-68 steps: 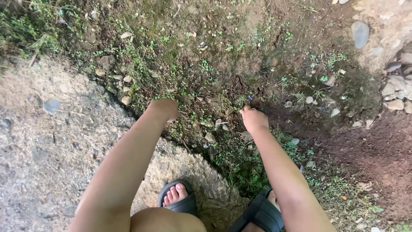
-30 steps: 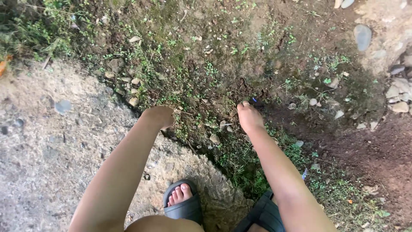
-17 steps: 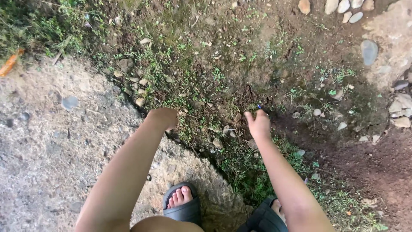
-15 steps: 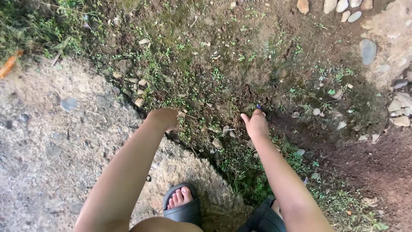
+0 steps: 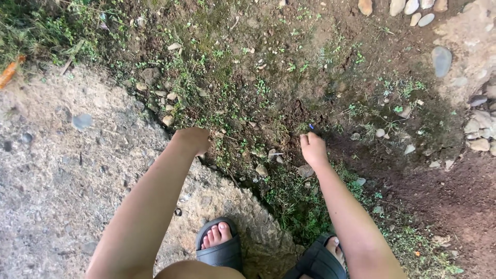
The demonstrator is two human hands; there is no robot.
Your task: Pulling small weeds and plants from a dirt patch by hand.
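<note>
Nearest, two feet in dark sandals (image 5: pixel 219 248) stand at six o'clock. Beyond, the left hand (image 5: pixel 192 140) curls loosely, holding nothing visible; the right hand (image 5: pixel 313 149), fingers folded, touches weedy soil (image 5: pixel 268 103) at center. Farther, toward twelve, many small weeds (image 5: pixel 261 88) remain uncleared.

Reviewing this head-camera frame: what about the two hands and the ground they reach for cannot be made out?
- Left hand: fingers curl under, so the head view hides whether it holds anything.
- Right hand: a small blue speck at the fingertips is too small to identify; grip unclear.
- Soil patch near the fingers: what they touch is too fine to resolve.
- Dark sandals: cut off by the bottom edge.
</note>
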